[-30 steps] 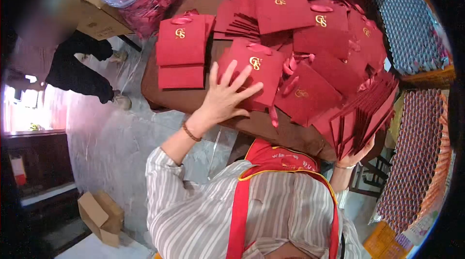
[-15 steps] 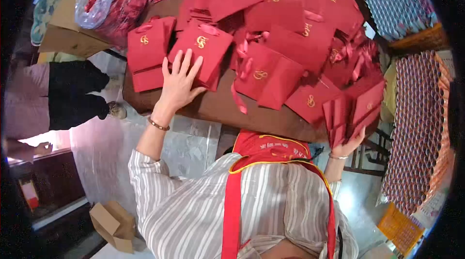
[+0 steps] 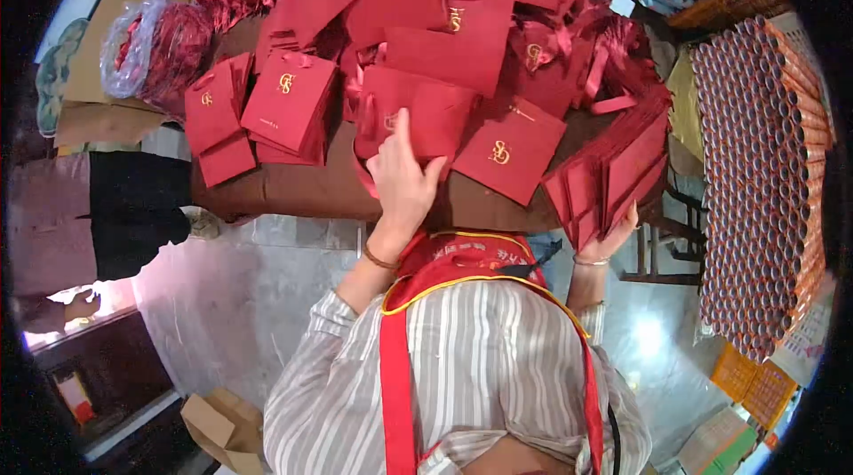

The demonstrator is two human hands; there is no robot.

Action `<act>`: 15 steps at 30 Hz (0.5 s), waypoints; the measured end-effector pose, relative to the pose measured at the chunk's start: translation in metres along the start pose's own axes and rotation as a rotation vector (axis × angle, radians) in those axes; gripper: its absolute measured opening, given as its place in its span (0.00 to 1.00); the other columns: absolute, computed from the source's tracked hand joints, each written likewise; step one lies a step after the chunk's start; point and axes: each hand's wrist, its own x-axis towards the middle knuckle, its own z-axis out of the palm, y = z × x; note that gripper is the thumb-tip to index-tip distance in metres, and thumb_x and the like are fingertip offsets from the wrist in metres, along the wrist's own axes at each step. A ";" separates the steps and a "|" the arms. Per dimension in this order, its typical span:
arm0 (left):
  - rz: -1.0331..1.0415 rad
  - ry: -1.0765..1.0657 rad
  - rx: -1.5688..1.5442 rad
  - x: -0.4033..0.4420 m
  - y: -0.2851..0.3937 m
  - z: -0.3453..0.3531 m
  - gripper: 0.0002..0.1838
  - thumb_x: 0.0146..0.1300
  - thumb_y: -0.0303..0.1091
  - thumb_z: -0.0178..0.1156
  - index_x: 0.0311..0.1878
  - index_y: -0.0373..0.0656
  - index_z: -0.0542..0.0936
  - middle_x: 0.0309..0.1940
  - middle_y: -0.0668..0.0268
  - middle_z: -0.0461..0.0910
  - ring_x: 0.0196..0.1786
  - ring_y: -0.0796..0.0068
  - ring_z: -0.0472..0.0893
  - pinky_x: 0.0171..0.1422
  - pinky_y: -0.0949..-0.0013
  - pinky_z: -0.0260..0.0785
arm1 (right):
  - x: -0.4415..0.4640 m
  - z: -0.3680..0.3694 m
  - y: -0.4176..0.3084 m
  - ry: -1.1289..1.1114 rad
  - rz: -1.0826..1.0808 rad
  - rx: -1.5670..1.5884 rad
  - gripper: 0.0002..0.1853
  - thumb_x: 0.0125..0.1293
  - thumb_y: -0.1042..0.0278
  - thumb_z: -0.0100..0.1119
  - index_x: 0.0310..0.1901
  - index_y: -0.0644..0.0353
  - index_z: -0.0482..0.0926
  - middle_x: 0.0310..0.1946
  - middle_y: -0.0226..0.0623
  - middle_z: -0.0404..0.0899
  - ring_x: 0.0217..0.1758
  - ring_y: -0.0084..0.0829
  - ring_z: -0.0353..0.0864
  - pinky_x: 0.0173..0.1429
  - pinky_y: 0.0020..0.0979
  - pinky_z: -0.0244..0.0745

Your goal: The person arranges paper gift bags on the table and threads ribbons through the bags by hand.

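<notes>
My left hand (image 3: 404,180) rests on a red paper gift bag (image 3: 435,111) in the middle of the table's near side. Its index finger is stretched out over the gold print and the thumb stands apart; the other fingers are partly bent. On the right, my right hand (image 3: 620,237) grips the lower end of a fanned stack of red gift bags (image 3: 613,177), its fingers mostly behind them. A flat gift bag (image 3: 508,151) with a gold logo lies between my hands. Left of my left hand is a neat stack of gift bags (image 3: 289,106).
More red bags with ribbon handles (image 3: 449,39) cover the brown table (image 3: 302,191). A plastic-wrapped red bundle (image 3: 155,53) sits at the far left by a cardboard box (image 3: 115,124). Another person (image 3: 124,217) stands at left. Rows of cans (image 3: 751,182) stand at right.
My left hand has moved right, from the left stack to the middle bag, and its fingers have bent except the index. The bags in my right hand look more fanned. The view has shifted.
</notes>
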 end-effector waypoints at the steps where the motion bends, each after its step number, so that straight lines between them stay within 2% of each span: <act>1: -0.049 -0.005 -0.257 -0.001 -0.011 0.006 0.41 0.51 0.43 0.63 0.65 0.37 0.57 0.48 0.51 0.72 0.49 0.56 0.72 0.51 0.59 0.62 | -0.003 -0.006 -0.005 -0.300 0.109 0.224 0.29 0.60 0.52 0.49 0.61 0.56 0.64 0.60 0.39 0.66 0.62 0.42 0.65 0.66 0.46 0.58; 2: -0.096 -0.010 -0.511 -0.002 -0.020 0.007 0.41 0.51 0.40 0.64 0.65 0.36 0.57 0.50 0.49 0.71 0.50 0.54 0.72 0.53 0.59 0.62 | -0.003 -0.012 -0.009 -0.309 0.111 0.235 0.29 0.60 0.52 0.49 0.61 0.56 0.64 0.60 0.39 0.66 0.62 0.42 0.65 0.66 0.46 0.58; 3: -0.107 -0.044 -0.621 0.001 -0.012 -0.014 0.36 0.51 0.34 0.63 0.62 0.35 0.61 0.51 0.47 0.72 0.51 0.51 0.72 0.54 0.62 0.63 | -0.003 -0.017 -0.011 -0.268 0.091 0.209 0.29 0.60 0.52 0.49 0.61 0.56 0.64 0.60 0.39 0.65 0.62 0.41 0.65 0.66 0.46 0.58; 4: -0.105 -0.044 -0.605 0.001 -0.017 -0.030 0.36 0.51 0.34 0.63 0.62 0.35 0.61 0.51 0.47 0.72 0.51 0.51 0.72 0.54 0.62 0.63 | -0.004 -0.020 -0.008 -0.223 0.072 0.184 0.29 0.60 0.52 0.48 0.62 0.56 0.63 0.60 0.39 0.65 0.63 0.41 0.64 0.67 0.46 0.58; 6: 0.156 -0.233 -0.287 -0.001 -0.033 -0.061 0.30 0.51 0.33 0.63 0.58 0.37 0.68 0.46 0.51 0.75 0.49 0.53 0.73 0.52 0.64 0.65 | -0.003 -0.012 -0.001 -0.172 0.001 0.140 0.30 0.60 0.52 0.49 0.62 0.56 0.63 0.61 0.39 0.64 0.64 0.41 0.63 0.67 0.46 0.58; 8: 0.187 -0.265 -0.321 -0.003 -0.042 -0.095 0.23 0.52 0.30 0.62 0.54 0.39 0.73 0.37 0.56 0.76 0.41 0.57 0.73 0.48 0.65 0.64 | -0.005 0.003 0.005 0.276 -0.239 -0.028 0.30 0.59 0.51 0.50 0.62 0.56 0.63 0.61 0.39 0.63 0.63 0.40 0.63 0.67 0.45 0.57; 9: 0.196 -0.293 -0.257 -0.001 -0.038 -0.117 0.23 0.52 0.30 0.61 0.54 0.40 0.74 0.34 0.58 0.74 0.38 0.59 0.72 0.45 0.65 0.62 | -0.005 -0.003 0.012 0.210 -0.396 -0.180 0.28 0.60 0.51 0.49 0.60 0.58 0.66 0.60 0.37 0.65 0.62 0.38 0.64 0.67 0.42 0.58; 10: 0.202 -0.317 -0.190 0.002 -0.036 -0.137 0.22 0.52 0.29 0.60 0.53 0.41 0.75 0.30 0.61 0.73 0.35 0.61 0.70 0.42 0.65 0.61 | -0.005 -0.018 0.011 0.212 -0.393 -0.181 0.28 0.60 0.51 0.49 0.60 0.58 0.66 0.60 0.37 0.65 0.62 0.38 0.64 0.67 0.42 0.58; 11: 0.326 -0.229 -0.149 0.007 -0.043 -0.147 0.20 0.53 0.28 0.59 0.52 0.44 0.76 0.26 0.62 0.70 0.32 0.63 0.68 0.40 0.65 0.58 | -0.003 -0.037 0.004 0.255 -0.453 -0.329 0.26 0.61 0.53 0.49 0.57 0.59 0.67 0.58 0.37 0.66 0.61 0.37 0.64 0.67 0.40 0.57; 13: 0.364 -0.249 0.045 0.022 -0.053 -0.173 0.16 0.53 0.28 0.56 0.48 0.46 0.78 0.27 0.64 0.70 0.34 0.65 0.69 0.44 0.65 0.57 | 0.013 -0.053 0.008 0.290 -0.543 -0.614 0.22 0.61 0.56 0.48 0.53 0.61 0.70 0.56 0.37 0.68 0.60 0.34 0.65 0.67 0.36 0.57; 14: 0.336 -0.275 0.108 0.028 -0.065 -0.186 0.15 0.53 0.28 0.55 0.46 0.46 0.78 0.27 0.66 0.71 0.35 0.65 0.69 0.45 0.64 0.56 | -0.017 0.059 0.008 0.548 -0.236 -0.217 0.23 0.59 0.55 0.50 0.53 0.59 0.70 0.56 0.38 0.68 0.61 0.33 0.65 0.66 0.35 0.57; 15: 0.300 -0.246 0.154 0.032 -0.077 -0.197 0.15 0.53 0.28 0.55 0.46 0.46 0.78 0.27 0.66 0.71 0.35 0.65 0.69 0.45 0.64 0.56 | -0.010 0.033 0.007 0.442 -0.163 -0.248 0.27 0.58 0.52 0.50 0.56 0.58 0.68 0.57 0.37 0.68 0.61 0.36 0.65 0.66 0.37 0.59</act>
